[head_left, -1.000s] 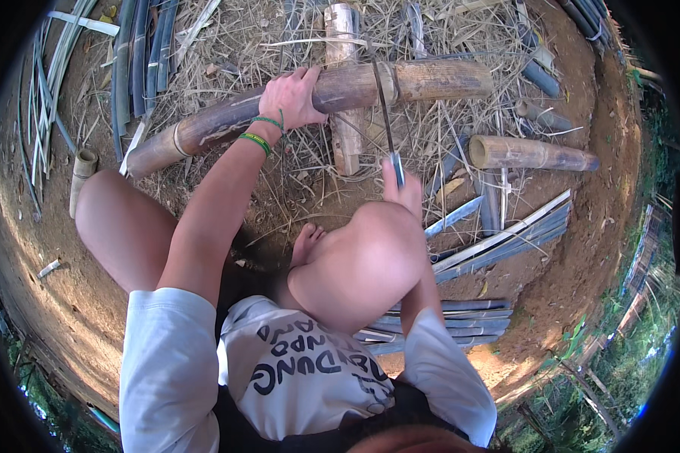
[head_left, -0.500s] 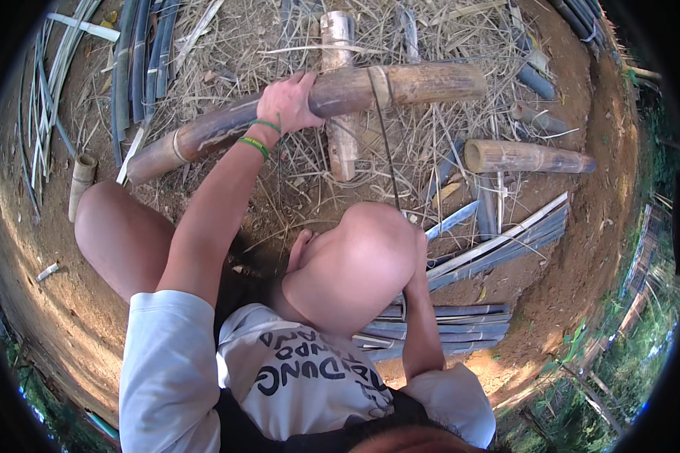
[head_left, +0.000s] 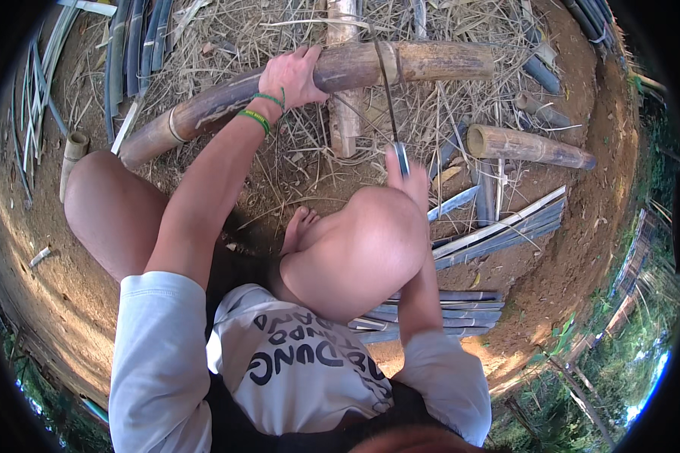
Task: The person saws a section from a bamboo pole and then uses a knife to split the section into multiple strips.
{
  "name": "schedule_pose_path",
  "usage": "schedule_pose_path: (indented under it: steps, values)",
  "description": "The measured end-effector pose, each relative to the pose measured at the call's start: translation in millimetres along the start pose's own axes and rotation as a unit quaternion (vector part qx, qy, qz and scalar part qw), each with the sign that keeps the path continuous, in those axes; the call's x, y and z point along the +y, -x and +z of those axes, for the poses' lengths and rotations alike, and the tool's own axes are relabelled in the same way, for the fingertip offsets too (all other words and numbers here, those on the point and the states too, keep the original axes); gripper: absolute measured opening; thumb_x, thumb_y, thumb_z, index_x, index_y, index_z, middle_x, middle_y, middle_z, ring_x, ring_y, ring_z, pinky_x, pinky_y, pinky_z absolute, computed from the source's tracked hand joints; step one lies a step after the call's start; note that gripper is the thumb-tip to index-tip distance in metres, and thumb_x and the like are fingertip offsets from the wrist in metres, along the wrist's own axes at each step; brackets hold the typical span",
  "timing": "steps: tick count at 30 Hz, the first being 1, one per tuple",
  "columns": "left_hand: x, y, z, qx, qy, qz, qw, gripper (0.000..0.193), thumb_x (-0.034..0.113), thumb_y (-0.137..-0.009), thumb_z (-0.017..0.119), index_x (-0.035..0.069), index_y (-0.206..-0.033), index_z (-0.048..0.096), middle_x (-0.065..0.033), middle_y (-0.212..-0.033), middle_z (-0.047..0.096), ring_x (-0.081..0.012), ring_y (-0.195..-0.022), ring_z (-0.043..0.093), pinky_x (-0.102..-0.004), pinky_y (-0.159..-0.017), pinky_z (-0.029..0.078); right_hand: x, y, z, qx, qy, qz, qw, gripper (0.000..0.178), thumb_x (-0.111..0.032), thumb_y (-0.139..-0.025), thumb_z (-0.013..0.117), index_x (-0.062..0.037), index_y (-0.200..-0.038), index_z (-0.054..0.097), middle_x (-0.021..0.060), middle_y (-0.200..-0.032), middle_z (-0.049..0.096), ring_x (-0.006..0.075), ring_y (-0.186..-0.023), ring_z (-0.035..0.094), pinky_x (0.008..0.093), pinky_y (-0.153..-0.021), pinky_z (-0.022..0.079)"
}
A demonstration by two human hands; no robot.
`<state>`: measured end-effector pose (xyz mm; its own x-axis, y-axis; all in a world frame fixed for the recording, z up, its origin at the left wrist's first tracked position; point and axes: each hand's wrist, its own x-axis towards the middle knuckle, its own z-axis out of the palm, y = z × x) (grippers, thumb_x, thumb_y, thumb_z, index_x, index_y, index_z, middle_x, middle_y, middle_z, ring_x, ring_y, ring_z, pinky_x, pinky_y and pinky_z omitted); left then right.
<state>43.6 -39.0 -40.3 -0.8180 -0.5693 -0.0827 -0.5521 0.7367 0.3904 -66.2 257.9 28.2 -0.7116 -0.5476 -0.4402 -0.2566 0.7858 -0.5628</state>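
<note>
A long, thick bamboo pole [head_left: 438, 60] lies crosswise in front of me, over a shorter, pale bamboo piece [head_left: 344, 124] that points away from me. My left hand [head_left: 291, 79] presses on top of the pole, fingers wrapped over its far side. Right of it, a handsaw [head_left: 391, 102] with a thin dark blade, seen edge-on, crosses the pole close to a ringed joint. My right hand [head_left: 408, 177] is closed around the saw's handle, just beyond my right knee. How deep the blade sits in the bamboo cannot be made out.
A cut bamboo tube [head_left: 529, 147] lies at the right, above a stack of split strips [head_left: 506, 230]. More strips [head_left: 438, 313] lie beside my right thigh. Dark bamboo lengths [head_left: 134, 53] rest at the far left. Near my left knee stands a short tube [head_left: 73, 155]. Dry shavings [head_left: 279, 38] cover the ground ahead.
My right hand has moved forward from beside my knee, and the saw has slid away from me across the pole. My left hand stays on the bamboo. The view has shifted slightly.
</note>
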Motion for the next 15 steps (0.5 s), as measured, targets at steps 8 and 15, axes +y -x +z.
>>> schedule_pose_path:
  steps: [8,15]
  values:
    - [4.9,12.8,-0.4,0.018,0.004,-0.006,1.0,0.089,0.046,-0.065,0.091,0.009,-0.138,0.056,-0.0145,-0.124,0.07,-0.0371,-0.111,0.072,-0.048,-0.095,0.06,21.7,31.3,-10.8,-0.031,-0.037,0.05,0.998,0.062,-0.051,-0.103,0.063,0.0094,-0.09,0.073,0.0307,-0.075,0.067,0.0474,-0.074,0.07,0.0545,-0.069,0.051]
    - [16.9,3.6,-1.5,0.001,0.009,0.003,1.0,0.095,0.046,-0.064,0.09,0.008,-0.143,0.055,-0.0144,-0.13,0.07,-0.0375,-0.109,0.072,-0.0476,-0.095,0.061,-25.3,-84.7,17.9,0.074,0.012,-0.053,0.996,0.069,-0.055,-0.101,0.064,0.0108,-0.083,0.072,0.0348,-0.076,0.068,0.0539,-0.082,0.071,0.0577,-0.071,0.053]
